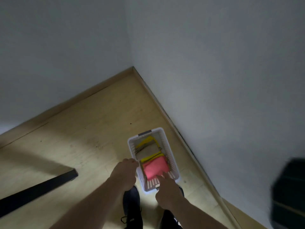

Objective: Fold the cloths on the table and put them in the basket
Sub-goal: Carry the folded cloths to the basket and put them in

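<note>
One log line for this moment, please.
stage: placing | pink cloth in basket | right hand touches cloth | left hand at rim

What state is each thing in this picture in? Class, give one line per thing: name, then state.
basket: upright on the floor, open-topped, holding cloths.
pink cloth: folded, lying on top at the near end of the basket.
yellow-edged beige cloths: folded, lying in the far end.
left hand: at the basket's left rim; grip unclear.
right hand: fingers straight, reaching onto the pink cloth.
shoes: on the floor beside the basket.
</note>
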The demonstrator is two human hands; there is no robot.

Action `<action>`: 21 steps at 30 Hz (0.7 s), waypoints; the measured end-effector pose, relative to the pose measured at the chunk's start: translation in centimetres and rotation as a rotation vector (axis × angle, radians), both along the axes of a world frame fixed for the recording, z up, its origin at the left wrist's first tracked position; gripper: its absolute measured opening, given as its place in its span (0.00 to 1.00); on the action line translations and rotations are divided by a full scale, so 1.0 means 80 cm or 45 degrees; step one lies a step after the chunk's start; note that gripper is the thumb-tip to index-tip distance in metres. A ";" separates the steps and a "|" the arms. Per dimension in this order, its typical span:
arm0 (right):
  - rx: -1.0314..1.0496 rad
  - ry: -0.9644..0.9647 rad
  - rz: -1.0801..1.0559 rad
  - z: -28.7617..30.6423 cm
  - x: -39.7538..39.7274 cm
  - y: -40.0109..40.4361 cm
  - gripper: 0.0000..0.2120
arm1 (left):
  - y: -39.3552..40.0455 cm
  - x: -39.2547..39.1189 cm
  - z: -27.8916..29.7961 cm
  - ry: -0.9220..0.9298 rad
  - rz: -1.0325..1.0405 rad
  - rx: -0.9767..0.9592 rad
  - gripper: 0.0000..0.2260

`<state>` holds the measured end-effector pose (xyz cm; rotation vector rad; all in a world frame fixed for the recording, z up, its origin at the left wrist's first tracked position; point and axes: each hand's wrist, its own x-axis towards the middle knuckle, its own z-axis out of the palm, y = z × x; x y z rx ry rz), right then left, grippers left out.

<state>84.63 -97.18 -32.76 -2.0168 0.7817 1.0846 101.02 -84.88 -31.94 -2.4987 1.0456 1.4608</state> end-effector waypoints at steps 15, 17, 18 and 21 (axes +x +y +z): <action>-0.096 -0.157 -0.018 0.440 -0.048 0.037 0.30 | 0.101 -0.097 0.454 -0.011 0.389 -0.300 0.22; -0.097 -0.188 0.011 0.478 -0.065 0.047 0.30 | 0.112 -0.114 0.498 -0.044 0.431 -0.323 0.22; -0.096 -0.206 0.000 0.490 -0.073 0.052 0.30 | 0.116 -0.122 0.514 -0.056 0.433 -0.331 0.21; -0.047 -0.286 0.010 0.533 -0.112 0.064 0.30 | 0.133 -0.172 0.567 -0.103 0.461 -0.336 0.21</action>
